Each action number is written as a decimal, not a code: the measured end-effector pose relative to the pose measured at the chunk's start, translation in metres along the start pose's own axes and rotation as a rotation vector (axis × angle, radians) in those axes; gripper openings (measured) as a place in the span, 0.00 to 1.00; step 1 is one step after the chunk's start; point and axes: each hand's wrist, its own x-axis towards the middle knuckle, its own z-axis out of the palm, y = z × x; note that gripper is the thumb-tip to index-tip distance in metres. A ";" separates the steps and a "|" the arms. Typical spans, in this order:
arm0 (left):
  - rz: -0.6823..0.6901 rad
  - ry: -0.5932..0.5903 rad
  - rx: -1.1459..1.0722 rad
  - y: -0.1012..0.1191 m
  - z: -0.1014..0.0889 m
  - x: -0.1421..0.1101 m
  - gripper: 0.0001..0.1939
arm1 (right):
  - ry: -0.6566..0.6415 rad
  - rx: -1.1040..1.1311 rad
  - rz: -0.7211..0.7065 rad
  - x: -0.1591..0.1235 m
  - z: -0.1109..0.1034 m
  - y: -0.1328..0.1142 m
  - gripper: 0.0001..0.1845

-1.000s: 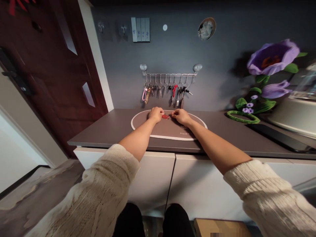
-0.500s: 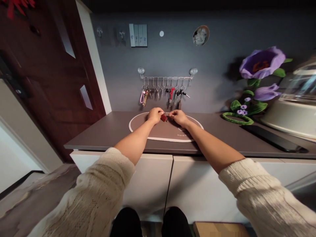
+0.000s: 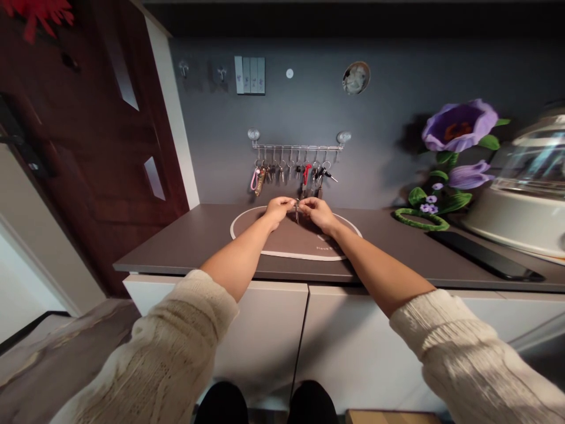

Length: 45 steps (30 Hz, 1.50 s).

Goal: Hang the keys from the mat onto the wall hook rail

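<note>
Above the brown mat (image 3: 282, 242), my left hand (image 3: 278, 212) and my right hand (image 3: 318, 214) almost meet, each with its fingers pinched. Between the fingertips is a small key ring, with slim metal keys (image 3: 297, 214) hanging from it. Both hands are closed on this ring; its exact grip is partly hidden by the fingers. Just behind them on the wall, a clear hook rail (image 3: 298, 148) carries several bunches of keys. Among these are a pink loop (image 3: 255, 178) and a red strap (image 3: 307, 172).
The mat lies on a dark countertop (image 3: 168, 241) over white cabinets (image 3: 260, 330). To the right are a purple flower decoration (image 3: 461, 131), a black phone (image 3: 485, 255) and a pale appliance with a clear dome (image 3: 516, 212). A dark red door (image 3: 101, 147) is at the left.
My hands have come together, my right hand's fingertips now meeting the key ring. The red fob seen under my left hand no longer shows, and keys hang down instead. The view has tilted slightly up.
</note>
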 end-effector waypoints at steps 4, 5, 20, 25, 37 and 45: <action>-0.037 -0.022 -0.059 -0.006 0.000 0.007 0.08 | -0.012 0.085 0.000 0.001 -0.001 -0.001 0.07; -0.042 -0.027 -0.077 -0.008 -0.001 0.009 0.09 | -0.018 0.110 -0.003 0.001 -0.001 -0.001 0.08; 0.010 -0.143 -0.202 -0.011 0.005 0.007 0.15 | -0.006 0.192 -0.107 0.006 -0.005 0.007 0.17; 0.056 -0.129 -0.134 -0.011 0.006 0.004 0.17 | 0.015 0.143 -0.171 0.011 -0.010 0.011 0.16; 0.056 -0.018 -0.004 -0.002 0.009 -0.010 0.08 | 0.074 0.313 -0.111 0.016 -0.030 0.005 0.15; 0.063 -0.031 0.129 -0.007 0.012 -0.012 0.09 | 0.157 0.358 0.087 0.032 -0.063 -0.024 0.06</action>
